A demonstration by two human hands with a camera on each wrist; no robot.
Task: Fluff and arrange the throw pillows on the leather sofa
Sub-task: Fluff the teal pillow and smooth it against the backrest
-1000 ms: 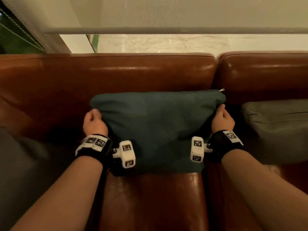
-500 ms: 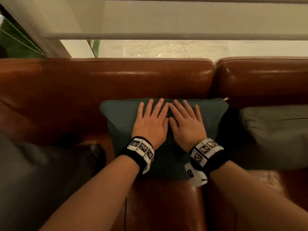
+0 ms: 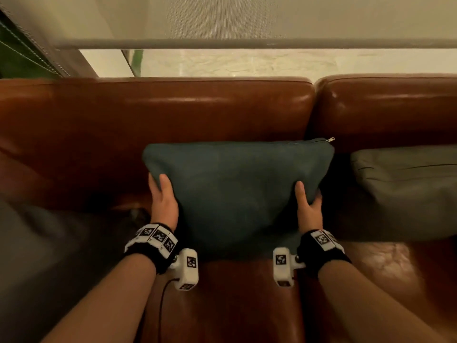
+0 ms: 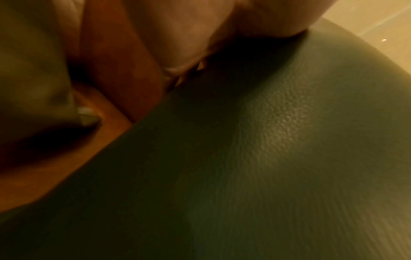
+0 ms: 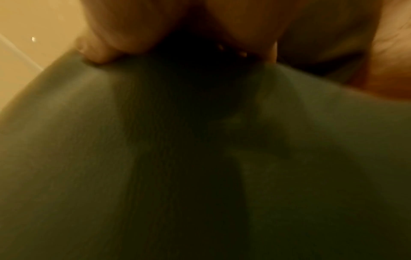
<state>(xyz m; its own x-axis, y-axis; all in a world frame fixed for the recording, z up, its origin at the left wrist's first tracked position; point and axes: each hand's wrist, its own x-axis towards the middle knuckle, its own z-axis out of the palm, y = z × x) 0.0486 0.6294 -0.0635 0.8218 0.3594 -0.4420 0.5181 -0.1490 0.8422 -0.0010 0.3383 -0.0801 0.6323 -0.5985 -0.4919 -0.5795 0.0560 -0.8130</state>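
Note:
A dark teal throw pillow (image 3: 237,191) leans against the backrest of the brown leather sofa (image 3: 153,115), with its zipper pull at the top right corner. My left hand (image 3: 162,196) grips its left side, thumb on the front and fingers hidden behind. My right hand (image 3: 308,204) grips the right side the same way. The left wrist view is filled by the teal pillow (image 4: 266,167), with my left hand (image 4: 182,35) at the top. In the right wrist view the teal pillow (image 5: 200,158) fills the frame below my right hand (image 5: 155,29).
A grey-green pillow (image 3: 405,189) stands to the right against the second back cushion. A dark grey pillow (image 3: 37,256) lies at the lower left. Bare seat leather (image 3: 235,300) shows in front of the teal pillow. A window blind hangs behind the sofa.
Half a second ago both hands lay flat side by side on the pillow's front. They have moved apart and now grip its left and right sides, as one second ago.

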